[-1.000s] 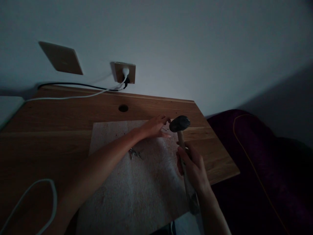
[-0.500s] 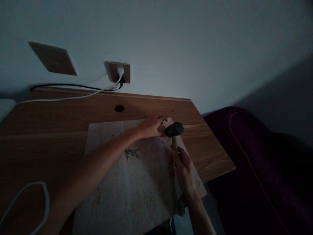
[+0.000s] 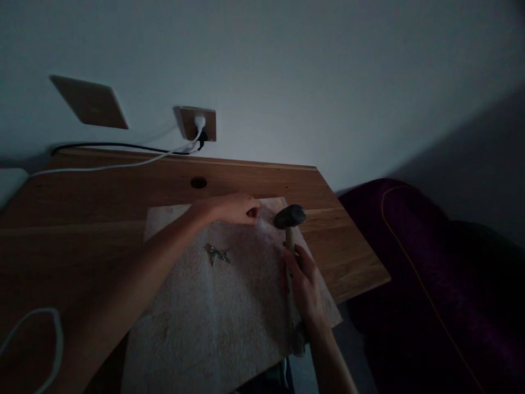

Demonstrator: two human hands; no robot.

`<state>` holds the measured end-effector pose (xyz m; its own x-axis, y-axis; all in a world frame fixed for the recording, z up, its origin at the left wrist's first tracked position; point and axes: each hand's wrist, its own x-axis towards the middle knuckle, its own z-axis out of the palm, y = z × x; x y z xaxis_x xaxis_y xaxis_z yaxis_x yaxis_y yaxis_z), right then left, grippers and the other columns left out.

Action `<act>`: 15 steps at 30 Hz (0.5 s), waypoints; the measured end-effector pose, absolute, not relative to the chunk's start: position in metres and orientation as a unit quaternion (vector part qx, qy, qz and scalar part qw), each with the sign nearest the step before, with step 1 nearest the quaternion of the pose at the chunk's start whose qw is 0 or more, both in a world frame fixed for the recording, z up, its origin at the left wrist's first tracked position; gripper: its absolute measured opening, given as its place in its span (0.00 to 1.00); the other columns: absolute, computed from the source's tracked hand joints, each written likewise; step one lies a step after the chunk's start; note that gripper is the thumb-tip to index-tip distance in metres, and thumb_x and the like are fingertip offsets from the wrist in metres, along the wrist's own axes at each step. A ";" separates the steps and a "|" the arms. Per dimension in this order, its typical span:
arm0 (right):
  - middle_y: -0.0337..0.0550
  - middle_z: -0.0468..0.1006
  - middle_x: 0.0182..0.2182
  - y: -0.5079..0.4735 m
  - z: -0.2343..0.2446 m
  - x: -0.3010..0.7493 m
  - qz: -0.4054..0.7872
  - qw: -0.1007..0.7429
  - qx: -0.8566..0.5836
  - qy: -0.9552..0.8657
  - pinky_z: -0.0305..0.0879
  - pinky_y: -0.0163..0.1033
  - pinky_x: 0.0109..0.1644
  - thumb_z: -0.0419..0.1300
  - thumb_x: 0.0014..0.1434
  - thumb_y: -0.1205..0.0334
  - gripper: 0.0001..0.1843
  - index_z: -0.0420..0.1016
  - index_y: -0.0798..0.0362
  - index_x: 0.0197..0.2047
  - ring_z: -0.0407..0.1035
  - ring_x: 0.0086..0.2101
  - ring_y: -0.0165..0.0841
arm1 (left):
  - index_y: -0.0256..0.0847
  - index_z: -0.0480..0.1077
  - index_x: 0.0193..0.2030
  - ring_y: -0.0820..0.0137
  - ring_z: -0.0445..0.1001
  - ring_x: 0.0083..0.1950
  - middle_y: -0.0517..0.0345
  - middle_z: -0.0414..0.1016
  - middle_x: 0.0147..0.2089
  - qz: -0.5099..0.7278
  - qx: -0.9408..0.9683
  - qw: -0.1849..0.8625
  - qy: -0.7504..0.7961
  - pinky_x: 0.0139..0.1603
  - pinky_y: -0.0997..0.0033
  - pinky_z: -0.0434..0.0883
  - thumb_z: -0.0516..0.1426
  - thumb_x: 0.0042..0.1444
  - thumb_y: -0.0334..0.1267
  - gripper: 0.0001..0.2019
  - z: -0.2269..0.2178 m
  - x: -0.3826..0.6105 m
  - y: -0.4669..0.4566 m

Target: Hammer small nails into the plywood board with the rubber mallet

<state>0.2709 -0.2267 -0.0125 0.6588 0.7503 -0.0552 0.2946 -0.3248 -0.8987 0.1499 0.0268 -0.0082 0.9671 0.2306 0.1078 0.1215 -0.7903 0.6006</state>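
My right hand (image 3: 304,276) is wrapped round the wooden handle of a hammer (image 3: 290,216), whose dark head points up above the board's right part. Over the far side of the pale wooden board (image 3: 197,323) is my left hand (image 3: 240,209), its fingers curled and the tips pinched together. What sits between those fingertips, if anything, is too small to make out. Several nails (image 3: 219,255) lie in a small loose heap on the board, nearer to me than the left hand. Between the left hand and the hammer head there is a small gap.
Under the board is a wooden table (image 3: 353,246) with a round cable hole (image 3: 198,182). White and black cables run along its back to a wall socket (image 3: 198,123). A purple cloth-covered shape (image 3: 410,241) stands at the right. A white cable loop (image 3: 57,339) hangs at lower left.
My left hand has moved left, away from the hammer head and the board's far right corner. The right hand still grips the hammer in nearly the same place.
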 end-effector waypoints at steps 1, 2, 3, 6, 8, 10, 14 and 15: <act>0.40 0.75 0.28 -0.227 -0.012 0.271 0.239 0.473 -0.778 -0.338 0.64 0.43 0.34 0.61 0.66 0.45 0.14 0.74 0.45 0.35 0.68 0.31 0.41 | 0.44 0.75 0.32 0.69 0.75 0.33 0.61 0.80 0.32 0.065 0.942 0.319 0.086 0.36 0.70 0.66 0.64 0.57 0.36 0.04 -0.005 0.144 0.029; 0.40 0.74 0.28 -0.227 -0.011 0.270 0.239 0.472 -0.778 -0.339 0.63 0.43 0.33 0.61 0.66 0.45 0.14 0.74 0.45 0.35 0.68 0.30 0.40 | 0.44 0.76 0.32 0.70 0.75 0.32 0.62 0.80 0.31 0.046 0.940 0.328 0.082 0.36 0.70 0.65 0.66 0.56 0.39 0.04 0.000 0.139 0.032; 0.39 0.73 0.27 -0.227 -0.011 0.270 0.241 0.470 -0.778 -0.339 0.63 0.43 0.33 0.61 0.66 0.45 0.14 0.74 0.45 0.35 0.67 0.29 0.40 | 0.45 0.77 0.33 0.70 0.75 0.32 0.62 0.80 0.31 0.030 0.938 0.334 0.085 0.36 0.71 0.65 0.67 0.56 0.41 0.06 0.005 0.133 0.033; 0.39 0.74 0.27 -0.226 -0.012 0.270 0.246 0.467 -0.778 -0.339 0.63 0.43 0.33 0.61 0.66 0.43 0.16 0.75 0.46 0.37 0.68 0.29 0.40 | 0.44 0.79 0.36 0.68 0.75 0.34 0.60 0.80 0.34 -0.026 0.937 0.321 0.133 0.36 0.69 0.65 0.71 0.51 0.48 0.12 0.022 0.121 0.035; 0.42 0.77 0.30 -0.226 -0.013 0.270 0.235 0.468 -0.781 -0.341 0.65 0.44 0.36 0.61 0.65 0.42 0.17 0.76 0.47 0.39 0.71 0.33 0.42 | 0.43 0.79 0.39 0.67 0.74 0.36 0.59 0.80 0.37 -0.065 0.939 0.299 0.158 0.37 0.68 0.64 0.73 0.46 0.50 0.18 0.033 0.117 0.033; 0.44 0.80 0.32 -0.225 -0.016 0.271 0.222 0.464 -0.786 -0.344 0.65 0.44 0.38 0.60 0.64 0.40 0.19 0.77 0.48 0.40 0.72 0.36 0.43 | 0.42 0.79 0.41 0.66 0.74 0.38 0.57 0.81 0.39 -0.100 0.941 0.277 0.164 0.37 0.68 0.64 0.74 0.44 0.52 0.22 0.041 0.115 0.028; 0.43 0.78 0.29 -0.227 -0.020 0.272 0.229 0.454 -0.789 -0.345 0.64 0.43 0.35 0.59 0.66 0.41 0.19 0.77 0.47 0.39 0.73 0.34 0.42 | 0.42 0.78 0.40 0.64 0.75 0.42 0.56 0.82 0.42 -0.149 0.945 0.239 0.167 0.38 0.68 0.64 0.74 0.45 0.53 0.21 0.046 0.118 0.013; 0.42 0.78 0.28 -0.228 -0.020 0.272 0.233 0.454 -0.787 -0.347 0.64 0.43 0.34 0.59 0.66 0.41 0.19 0.77 0.47 0.39 0.73 0.33 0.41 | 0.42 0.78 0.38 0.63 0.76 0.43 0.56 0.82 0.42 -0.156 0.946 0.232 0.168 0.38 0.68 0.65 0.74 0.45 0.53 0.21 0.045 0.119 0.010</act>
<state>0.2725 -0.2276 -0.0202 0.6512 0.7572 -0.0514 0.3342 -0.3468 -0.8764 0.1190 0.0095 0.0455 0.8953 0.2449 -0.3722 0.3892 -0.8366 0.3856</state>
